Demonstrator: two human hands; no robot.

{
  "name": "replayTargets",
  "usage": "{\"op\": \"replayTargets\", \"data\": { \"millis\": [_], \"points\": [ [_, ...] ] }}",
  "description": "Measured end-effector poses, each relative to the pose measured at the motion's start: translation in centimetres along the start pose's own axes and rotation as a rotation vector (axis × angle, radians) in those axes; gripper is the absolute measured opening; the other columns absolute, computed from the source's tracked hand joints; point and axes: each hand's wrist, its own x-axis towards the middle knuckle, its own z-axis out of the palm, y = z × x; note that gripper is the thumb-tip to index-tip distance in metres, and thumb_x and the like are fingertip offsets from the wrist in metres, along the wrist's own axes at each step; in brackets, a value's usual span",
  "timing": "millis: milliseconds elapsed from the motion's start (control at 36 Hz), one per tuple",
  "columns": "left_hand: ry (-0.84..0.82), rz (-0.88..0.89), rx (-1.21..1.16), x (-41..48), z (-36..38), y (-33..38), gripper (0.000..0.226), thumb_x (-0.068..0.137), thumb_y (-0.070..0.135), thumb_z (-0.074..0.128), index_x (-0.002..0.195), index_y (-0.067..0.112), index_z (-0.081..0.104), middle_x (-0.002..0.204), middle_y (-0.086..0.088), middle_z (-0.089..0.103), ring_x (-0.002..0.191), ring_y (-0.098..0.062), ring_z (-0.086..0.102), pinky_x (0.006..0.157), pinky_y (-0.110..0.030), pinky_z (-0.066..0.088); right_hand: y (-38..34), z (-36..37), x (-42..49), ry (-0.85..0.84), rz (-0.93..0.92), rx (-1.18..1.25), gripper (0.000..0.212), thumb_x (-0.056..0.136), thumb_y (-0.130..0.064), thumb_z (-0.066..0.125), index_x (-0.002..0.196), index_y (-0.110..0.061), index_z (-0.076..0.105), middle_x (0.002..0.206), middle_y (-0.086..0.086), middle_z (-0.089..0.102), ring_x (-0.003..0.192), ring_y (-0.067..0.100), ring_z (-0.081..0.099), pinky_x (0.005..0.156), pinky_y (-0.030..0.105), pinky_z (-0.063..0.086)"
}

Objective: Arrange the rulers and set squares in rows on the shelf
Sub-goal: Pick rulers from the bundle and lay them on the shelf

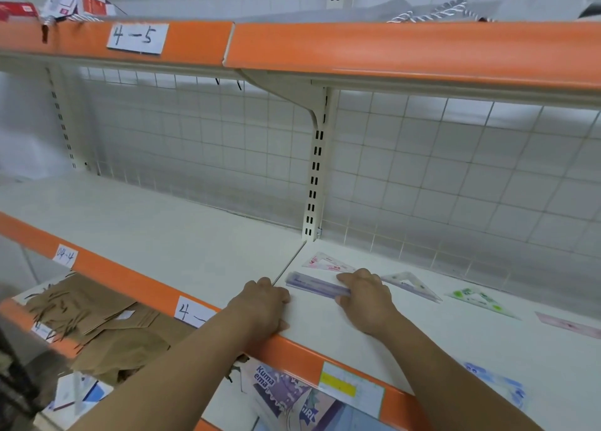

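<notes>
The left hand (265,303) rests on the front of the shelf (182,235), fingers bent under; I cannot tell if they hold anything. Beside it the purple ruler (312,284) lies flat on the shelf; the right hand (366,297) grips its right end, fingers on top, thumb below. The pink set square (325,263) lies just behind. Further right come the clear set square (411,284), the green set square (478,300), the blue set square (497,385) and the pink ruler (569,325), spread apart, not in rows. They look thin, light, stiff and slippery; I think pinching an edge works best.
</notes>
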Motion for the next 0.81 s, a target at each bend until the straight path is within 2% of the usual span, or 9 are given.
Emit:
{"op": "replayTargets", "data": {
  "millis": [111, 278, 444, 583, 667, 722, 778, 806],
  "points": [
    [-0.001, -0.007, -0.009, 0.0, -0.1, -0.1, 0.051, 0.091, 0.035, 0.060, 0.138, 0.029, 0.042, 0.133, -0.006, 0.037, 0.127, -0.027, 0.035, 0.106, -0.040, 0.038, 0.3, -0.5, -0.8, 0.053, 0.001, 0.064, 0.050, 0.096, -0.034, 0.048, 0.145, -0.027, 0.037, 0.137, 0.003, 0.042, 0.127, 0.024, 0.036, 0.107, 0.034, 0.029],
    [0.006, -0.005, -0.003, 0.0, -0.5, 1.3, 0.048, 0.088, 0.033, 0.061, 0.133, 0.026, 0.046, 0.131, -0.006, 0.040, 0.125, -0.027, 0.038, 0.104, -0.036, 0.039, 2.8, -1.8, -2.7, 0.105, 0.061, 0.084, 0.043, 0.095, -0.033, 0.051, 0.137, -0.026, 0.048, 0.134, 0.002, 0.046, 0.128, 0.023, 0.036, 0.108, 0.032, 0.028],
    [-0.026, 0.143, 0.043, 0.0, 0.1, 6.0, 0.044, 0.088, 0.030, 0.061, 0.130, 0.019, 0.052, 0.135, -0.006, 0.046, 0.125, -0.025, 0.044, 0.104, -0.034, 0.041, 6.0, -3.4, -5.5, 0.100, 0.188, 0.080, 0.038, 0.094, -0.037, 0.053, 0.131, -0.027, 0.054, 0.136, 0.002, 0.045, 0.128, 0.024, 0.035, 0.106, 0.033, 0.031],
    [-0.065, 0.237, 0.030, 0.0, 1.3, 9.6, 0.055, 0.086, 0.042, 0.064, 0.135, 0.021, 0.047, 0.139, -0.007, 0.039, 0.129, -0.026, 0.040, 0.108, -0.037, 0.037, 8.8, -4.6, -8.2, 0.084, 0.272, 0.110, 0.026, 0.092, -0.031, 0.057, 0.117, -0.024, 0.063, 0.120, 0.003, 0.053, 0.121, 0.023, 0.042, 0.101, 0.032, 0.036],
    [-0.079, 0.278, 0.020, -0.2, 1.6, 11.1, 0.060, 0.086, 0.047, 0.063, 0.136, 0.020, 0.045, 0.139, -0.008, 0.038, 0.130, -0.026, 0.039, 0.108, -0.038, 0.037, 10.3, -5.4, -9.6, 0.066, 0.293, 0.109, 0.011, 0.090, -0.024, 0.055, 0.088, -0.031, 0.065, 0.098, -0.003, 0.059, 0.103, 0.020, 0.054, 0.089, 0.031, 0.045],
    [-0.094, 0.295, 0.016, -0.2, 1.8, 11.8, 0.065, 0.084, 0.050, 0.063, 0.138, 0.019, 0.044, 0.141, -0.009, 0.036, 0.131, -0.028, 0.037, 0.108, -0.041, 0.037, 10.9, -5.9, -10.6, 0.009, 0.313, 0.102, 0.017, 0.088, -0.022, 0.053, 0.076, -0.034, 0.056, 0.081, -0.011, 0.057, 0.089, 0.016, 0.058, 0.081, 0.030, 0.048],
    [-0.111, 0.297, 0.017, -0.4, 2.0, 12.2, 0.071, 0.082, 0.052, 0.066, 0.139, 0.019, 0.041, 0.143, -0.009, 0.032, 0.132, -0.028, 0.033, 0.108, -0.042, 0.036, 11.3, -6.2, -11.3, -0.068, 0.328, 0.080, 0.003, 0.085, -0.033, 0.061, 0.084, -0.031, 0.058, 0.079, -0.013, 0.056, 0.084, 0.014, 0.056, 0.078, 0.027, 0.047],
    [-0.113, 0.296, 0.022, -0.5, 1.9, 12.3, 0.073, 0.081, 0.053, 0.067, 0.140, 0.019, 0.040, 0.144, -0.009, 0.031, 0.133, -0.028, 0.032, 0.108, -0.042, 0.036, 11.6, -6.1, -11.5, -0.102, 0.340, 0.065, 0.015, 0.082, -0.040, 0.065, 0.092, -0.030, 0.061, 0.085, -0.010, 0.057, 0.087, 0.014, 0.053, 0.078, 0.026, 0.045]
  ]
}}
